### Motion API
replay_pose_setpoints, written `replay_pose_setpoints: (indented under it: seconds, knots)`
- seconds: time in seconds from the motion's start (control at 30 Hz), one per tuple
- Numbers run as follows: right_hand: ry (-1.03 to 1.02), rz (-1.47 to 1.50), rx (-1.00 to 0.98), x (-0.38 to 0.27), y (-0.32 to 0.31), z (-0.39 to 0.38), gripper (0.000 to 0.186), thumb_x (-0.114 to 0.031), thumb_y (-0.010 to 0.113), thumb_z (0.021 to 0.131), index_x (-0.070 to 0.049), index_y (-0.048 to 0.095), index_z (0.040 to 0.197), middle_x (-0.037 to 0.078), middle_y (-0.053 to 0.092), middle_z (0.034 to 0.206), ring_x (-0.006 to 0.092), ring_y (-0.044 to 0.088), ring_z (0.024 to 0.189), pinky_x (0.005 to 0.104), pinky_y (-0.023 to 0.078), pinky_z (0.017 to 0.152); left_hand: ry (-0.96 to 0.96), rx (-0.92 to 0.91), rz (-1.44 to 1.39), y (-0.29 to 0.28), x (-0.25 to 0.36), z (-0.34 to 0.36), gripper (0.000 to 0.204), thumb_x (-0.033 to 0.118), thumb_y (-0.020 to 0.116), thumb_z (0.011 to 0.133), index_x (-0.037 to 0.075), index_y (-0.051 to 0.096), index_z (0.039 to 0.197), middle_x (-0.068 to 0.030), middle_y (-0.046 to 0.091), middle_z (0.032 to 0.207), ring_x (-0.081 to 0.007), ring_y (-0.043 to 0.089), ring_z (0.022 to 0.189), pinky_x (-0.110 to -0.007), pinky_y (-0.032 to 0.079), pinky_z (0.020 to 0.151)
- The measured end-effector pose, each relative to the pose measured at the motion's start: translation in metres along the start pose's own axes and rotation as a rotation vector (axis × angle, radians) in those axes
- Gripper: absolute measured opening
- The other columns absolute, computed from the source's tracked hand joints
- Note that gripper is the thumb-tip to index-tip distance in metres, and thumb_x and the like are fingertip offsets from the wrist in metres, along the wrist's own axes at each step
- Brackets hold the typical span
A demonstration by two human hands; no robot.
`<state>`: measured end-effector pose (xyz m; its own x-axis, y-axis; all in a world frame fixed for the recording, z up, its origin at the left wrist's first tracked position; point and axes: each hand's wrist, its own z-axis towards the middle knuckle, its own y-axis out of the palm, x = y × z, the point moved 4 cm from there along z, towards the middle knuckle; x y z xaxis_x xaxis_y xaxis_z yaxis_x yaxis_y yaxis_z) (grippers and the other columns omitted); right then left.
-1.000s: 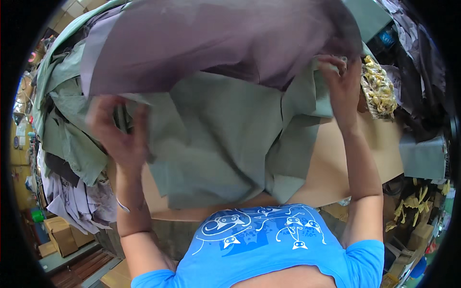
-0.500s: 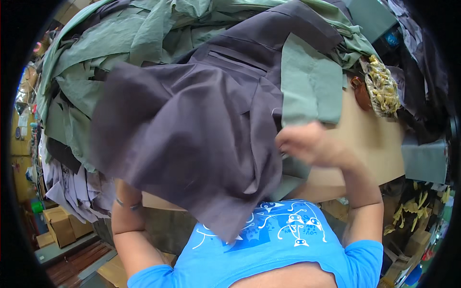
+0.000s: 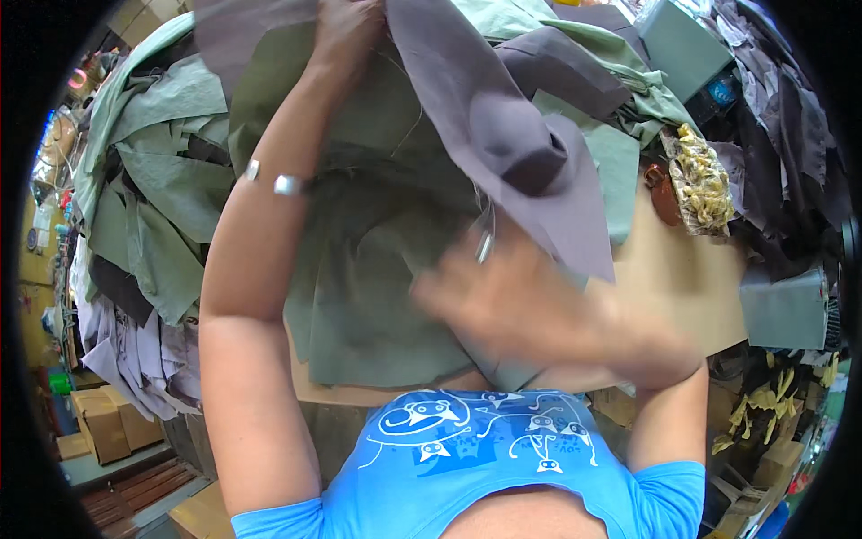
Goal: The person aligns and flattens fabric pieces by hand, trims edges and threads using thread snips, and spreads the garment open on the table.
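My left hand (image 3: 350, 31) is raised at the top of the view, its fingers closed on a dark purple-grey garment piece (image 3: 449, 72). The cloth is turned up, showing its dark green underside (image 3: 359, 269), and loose threads hang from its edges. Below the raised fold is my right hand (image 3: 503, 292), smeared by motion, so its fingers cannot be read. A small shiny metal thing (image 3: 485, 246) shows at it, too blurred to name. Beyond that hand, a flap of the same purple-grey cloth hangs in folds. A light green cloth piece (image 3: 620, 189) lies to its right.
Green cloth pieces (image 3: 171, 189) are heaped at the far left, with pale grey cloth (image 3: 135, 341) hanging below. On the tan tabletop (image 3: 691, 278), at right, lie a clear bag of yellowish pieces (image 3: 702, 184) and a brown object (image 3: 660, 193). Cardboard boxes (image 3: 112, 422) stand at lower left.
My left hand has gone up and away, lifting the purple-grey cloth and turning it over to bare the green side. My right hand has moved left and slightly nearer.
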<state>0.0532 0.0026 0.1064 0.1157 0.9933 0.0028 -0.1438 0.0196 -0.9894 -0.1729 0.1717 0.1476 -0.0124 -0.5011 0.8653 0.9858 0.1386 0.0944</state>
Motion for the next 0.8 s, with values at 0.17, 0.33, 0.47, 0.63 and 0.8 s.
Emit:
replay_pose_setpoints:
  seconds: [0.17,0.33,0.47,0.63,0.8]
  knots:
    - [0.458,-0.625,0.47,0.146,-0.016,-0.01,0.024,-0.007,0.058,0.075,-0.008,0.058,0.1,0.008,0.061,0.098,0.0286,0.055,0.102,0.0479,0.031,0.1,0.441,0.116,0.705,0.012,0.026,-0.027,0.022,0.014,0.056,0.088,-0.004,0.058,0.101,-0.0088,0.064,0.093,-0.0205,0.061,0.083,-0.032,0.049,0.072]
    - [0.402,-0.218,0.206,0.102,0.033,-0.021,0.034,-0.024,0.071,0.063,-0.004,0.061,0.089,0.012,0.061,0.086,0.0281,0.058,0.086,0.0435,0.037,0.093,0.099,-0.595,1.274,0.022,0.008,-0.154,0.037,0.01,0.065,0.074,0.004,0.051,0.108,-0.014,0.054,0.108,-0.0313,0.056,0.094,-0.038,0.047,0.079]
    - [0.466,-0.167,0.168,0.113,0.083,-0.012,0.018,-0.017,0.062,0.071,-0.005,0.058,0.083,0.011,0.058,0.084,0.027,0.059,0.081,0.0412,0.043,0.082,0.09,-0.355,1.603,-0.033,-0.045,-0.158,0.048,0.007,0.057,0.073,0.007,0.049,0.12,-0.0131,0.049,0.119,-0.0339,0.045,0.112,-0.046,0.034,0.1]
    - [0.389,-0.108,0.31,0.102,0.03,-0.001,0.01,-0.01,0.055,0.075,-0.004,0.055,0.083,0.011,0.054,0.077,0.0268,0.059,0.072,0.0374,0.049,0.064,0.109,-0.431,1.576,-0.038,-0.039,-0.14,0.028,0.007,0.054,0.08,0.005,0.052,0.108,-0.0134,0.054,0.104,-0.0323,0.051,0.103,-0.049,0.034,0.1]
    - [0.344,0.254,0.339,0.071,0.008,-0.039,0.044,-0.037,0.064,0.081,0.001,0.05,0.1,0.016,0.056,0.079,0.033,0.062,0.063,0.0397,0.052,0.054,0.049,-0.245,1.088,-0.008,0.036,-0.137,0.012,0.005,0.054,0.084,0.004,0.053,0.096,-0.0167,0.059,0.084,-0.037,0.057,0.076,-0.042,0.045,0.071]
